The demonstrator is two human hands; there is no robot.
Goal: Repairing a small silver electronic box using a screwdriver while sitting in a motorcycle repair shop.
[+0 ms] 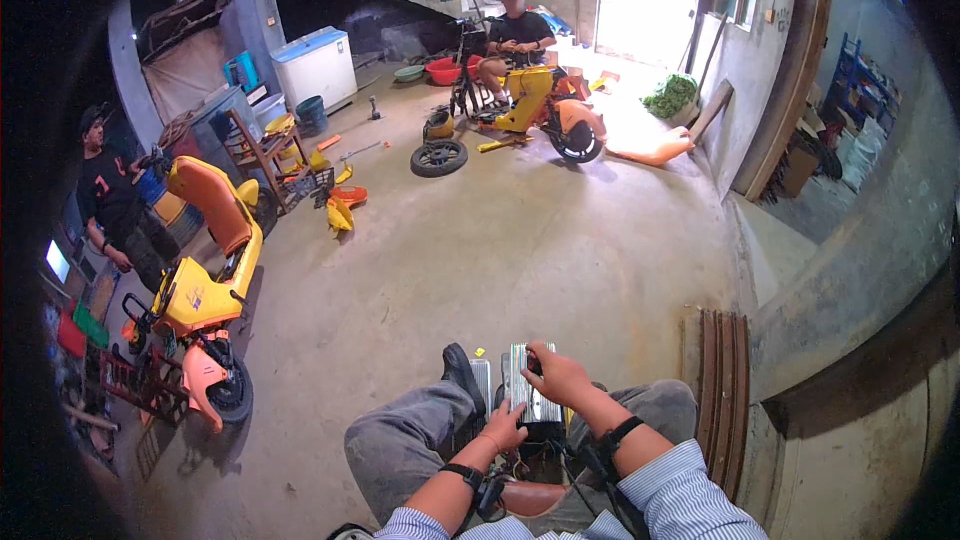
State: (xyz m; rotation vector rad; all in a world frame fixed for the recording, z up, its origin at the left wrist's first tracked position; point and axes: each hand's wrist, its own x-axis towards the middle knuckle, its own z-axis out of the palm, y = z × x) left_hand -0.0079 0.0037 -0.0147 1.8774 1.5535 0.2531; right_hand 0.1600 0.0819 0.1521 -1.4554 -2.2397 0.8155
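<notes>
Between my knees is a silver, ribbed metal box [537, 404] with dark parts and thin wires [518, 462] at its near end. My left hand [502, 428] lies at the near left side of this box, fingers stretched out and touching its face. Over the far right part, my right hand [558, 376] has its fingers curled and pinched together. Whatever is between them, if anything, is too small to make out. A second silver metal piece [482, 388] stands just left of the box, next to my shoe [463, 378].
A yellow scooter [205, 290] stands at left beside one person [110, 200]. Another person [520, 35] sits behind a partly dismantled yellow scooter [528, 100]. A loose wheel [438, 158] and yellow panels [341, 216] lie on the floor. Brown metal strips [722, 390] are at right.
</notes>
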